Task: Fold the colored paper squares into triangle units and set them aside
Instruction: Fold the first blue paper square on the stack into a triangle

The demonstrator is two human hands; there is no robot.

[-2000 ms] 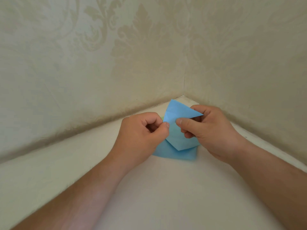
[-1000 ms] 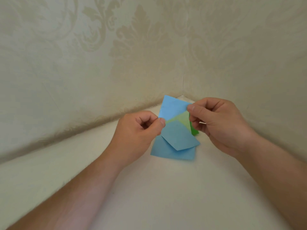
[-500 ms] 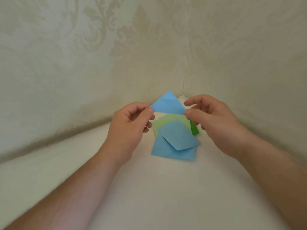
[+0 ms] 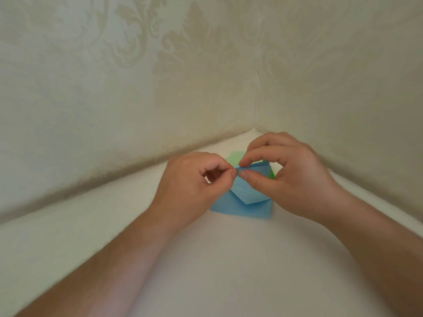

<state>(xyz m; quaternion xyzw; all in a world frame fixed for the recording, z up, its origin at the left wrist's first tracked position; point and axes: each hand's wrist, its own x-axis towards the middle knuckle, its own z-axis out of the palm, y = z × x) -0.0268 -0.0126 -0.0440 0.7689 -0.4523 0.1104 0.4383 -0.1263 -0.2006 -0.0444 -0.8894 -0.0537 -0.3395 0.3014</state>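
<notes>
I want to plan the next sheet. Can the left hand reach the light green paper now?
Probably not yet: the left hand pinches the blue sheet together with the right hand, and that sheet lies over the light green paper.

Soft, even, dimmish light; faint shadows; slight blur; wide-angle bending at edges

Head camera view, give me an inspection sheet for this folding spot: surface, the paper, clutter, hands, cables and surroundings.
Surface: white tabletop running into a wall corner.
Job's things: folded blue paper pinched between both hands above a pile; blue sheets lie flat on the table, light green paper behind them, a darker green piece partly hidden.
Clutter: nothing seen.
Hands: left hand pinches the blue paper's left end with thumb and forefinger; right hand pinches it right beside that grip.
Cables: nothing seen.
Surroundings: pale patterned wallpaper on both walls.
</notes>
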